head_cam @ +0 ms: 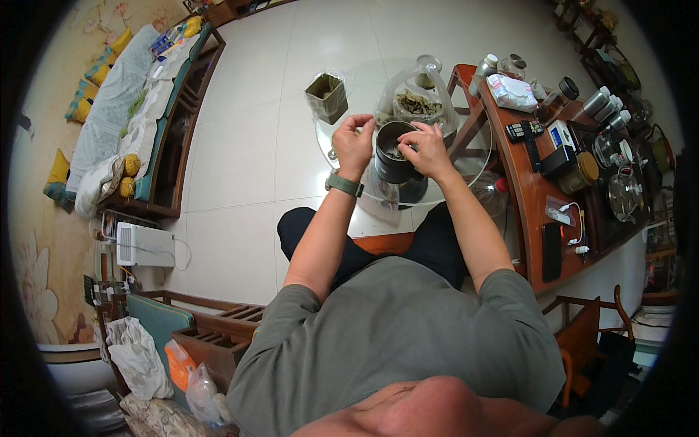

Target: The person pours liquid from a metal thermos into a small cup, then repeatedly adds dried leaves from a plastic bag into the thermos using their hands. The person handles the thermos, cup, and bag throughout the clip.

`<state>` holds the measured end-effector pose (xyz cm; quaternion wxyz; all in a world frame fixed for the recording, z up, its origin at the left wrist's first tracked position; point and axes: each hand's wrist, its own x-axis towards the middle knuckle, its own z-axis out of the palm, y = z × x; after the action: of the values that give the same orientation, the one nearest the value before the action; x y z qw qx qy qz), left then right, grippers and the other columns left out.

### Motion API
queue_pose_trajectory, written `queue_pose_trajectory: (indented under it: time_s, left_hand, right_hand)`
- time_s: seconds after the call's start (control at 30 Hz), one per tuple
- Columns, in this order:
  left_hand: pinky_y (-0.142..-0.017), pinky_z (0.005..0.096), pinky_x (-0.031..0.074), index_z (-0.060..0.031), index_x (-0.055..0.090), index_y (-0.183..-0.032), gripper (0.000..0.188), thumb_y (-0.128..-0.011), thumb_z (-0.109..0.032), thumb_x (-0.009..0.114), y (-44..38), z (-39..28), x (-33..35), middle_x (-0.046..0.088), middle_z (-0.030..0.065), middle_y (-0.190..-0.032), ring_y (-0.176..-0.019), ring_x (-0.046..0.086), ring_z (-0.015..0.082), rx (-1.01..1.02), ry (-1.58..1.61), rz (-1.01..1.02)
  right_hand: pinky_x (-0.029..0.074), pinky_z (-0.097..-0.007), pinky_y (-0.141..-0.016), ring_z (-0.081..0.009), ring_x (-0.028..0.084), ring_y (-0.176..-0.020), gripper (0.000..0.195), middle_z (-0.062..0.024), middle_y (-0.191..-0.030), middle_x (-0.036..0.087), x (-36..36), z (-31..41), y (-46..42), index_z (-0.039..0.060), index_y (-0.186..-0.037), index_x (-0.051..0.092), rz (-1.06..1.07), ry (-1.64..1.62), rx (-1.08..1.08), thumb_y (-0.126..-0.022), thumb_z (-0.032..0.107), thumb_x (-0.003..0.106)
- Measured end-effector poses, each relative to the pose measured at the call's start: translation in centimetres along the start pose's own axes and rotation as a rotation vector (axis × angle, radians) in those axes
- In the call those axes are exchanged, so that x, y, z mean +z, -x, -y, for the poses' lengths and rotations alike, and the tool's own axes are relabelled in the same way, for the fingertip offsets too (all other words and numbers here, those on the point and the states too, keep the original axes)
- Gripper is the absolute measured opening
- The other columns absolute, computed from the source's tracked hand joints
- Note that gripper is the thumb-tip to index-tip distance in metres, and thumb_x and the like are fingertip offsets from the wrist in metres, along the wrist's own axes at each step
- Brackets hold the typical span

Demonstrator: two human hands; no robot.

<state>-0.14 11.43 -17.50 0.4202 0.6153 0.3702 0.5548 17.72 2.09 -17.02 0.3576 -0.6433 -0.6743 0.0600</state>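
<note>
A dark cylindrical canister [394,170] stands on a round glass table [357,188] before me. My right hand [428,148] is at its opening, thumb and fingertips bent down over the rim. Some leaf pieces [397,155] show inside, near those fingertips; whether they hold any is unclear. My left hand [354,143], with a green-strapped watch on the wrist, is raised just left of the canister. Its thumb and forefinger come together, and I cannot see anything between them. Behind the canister, a clear plastic bag [452,109] lies open around dried leaves [418,102].
A square tin [331,105] with a plastic liner stands at the far left of the glass table. A metal-rimmed jar [428,68] is behind the bag. The wooden table [519,218] at right carries bottles, remotes and a glass teapot [624,194]. A large plastic bottle [487,191] stands below.
</note>
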Motion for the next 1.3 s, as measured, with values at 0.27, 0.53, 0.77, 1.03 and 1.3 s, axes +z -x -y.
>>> queue_pose_trajectory:
  time_s: [0.27, 0.53, 0.77, 1.03, 1.3]
  left_hand:
    - [-0.076, 0.0332, 0.056, -0.0011, 0.075, -0.099, 0.018, -0.09, -0.017, 0.072, 3.9, 3.4, -4.3, 0.077, 0.0126, -0.088, -0.08, 0.073, 0.0209, -0.091, -0.241, -0.099]
    - [-0.074, 0.0302, 0.057, -0.003, 0.078, -0.101, 0.019, -0.089, -0.018, 0.076, 7.6, 7.4, -3.8, 0.078, 0.0114, -0.088, -0.076, 0.074, 0.017, -0.243, -0.312, -0.082]
    - [-0.081, 0.0424, 0.05, -0.012, 0.081, -0.094, 0.016, -0.084, -0.024, 0.079, 8.4, 9.0, -2.7, 0.075, 0.0106, -0.085, -0.089, 0.068, 0.0285, 0.021, -0.719, -0.045]
    - [-0.102, 0.0487, 0.035, -0.016, 0.078, -0.104, 0.023, -0.082, -0.021, 0.079, 10.0, 10.3, -3.8, 0.076, 0.0049, -0.096, -0.102, 0.064, 0.0258, 0.141, -0.673, 0.028]
    - [-0.112, 0.0646, 0.024, -0.0086, 0.06, -0.134, 0.051, -0.085, -0.016, 0.073, 10.7, 9.7, -4.4, 0.074, 0.002, -0.103, -0.105, 0.062, 0.0265, 0.108, -0.684, 0.083]
  right_hand:
    - [0.027, -0.0619, -0.115, -0.033, 0.058, -0.125, 0.015, -0.0039, -0.109, 0.075, -0.1, 0.5, 0.2, 0.0099, -0.093, 0.075, -0.055, -0.06, 0.007, -0.087, 0.023, 0.07]
    - [0.034, -0.0502, -0.115, -0.0381, 0.051, -0.132, 0.063, -0.0198, -0.145, 0.052, -1.1, 1.9, 1.8, 0.007, -0.129, 0.062, -0.077, -0.065, -0.052, -0.077, 0.036, 0.081]
    - [0.038, -0.045, -0.114, -0.0401, 0.046, -0.137, 0.102, -0.0224, -0.148, 0.048, -1.1, 1.6, 2.2, 0.002, -0.148, 0.042, 0.017, -0.053, 0.086, -0.067, 0.042, 0.089]
    - [0.038, -0.044, -0.115, -0.0385, 0.045, -0.138, 0.105, -0.0227, -0.148, 0.047, -1.2, 2.3, 2.4, 0.0012, -0.149, 0.039, 0.003, -0.051, 0.145, -0.066, 0.04, 0.09]
    - [0.036, -0.0451, -0.115, -0.0392, 0.044, -0.138, 0.106, -0.0228, -0.148, 0.046, -0.8, 1.7, 2.5, 0.0002, -0.15, 0.038, -0.014, -0.02, 0.07, -0.068, 0.045, 0.088]
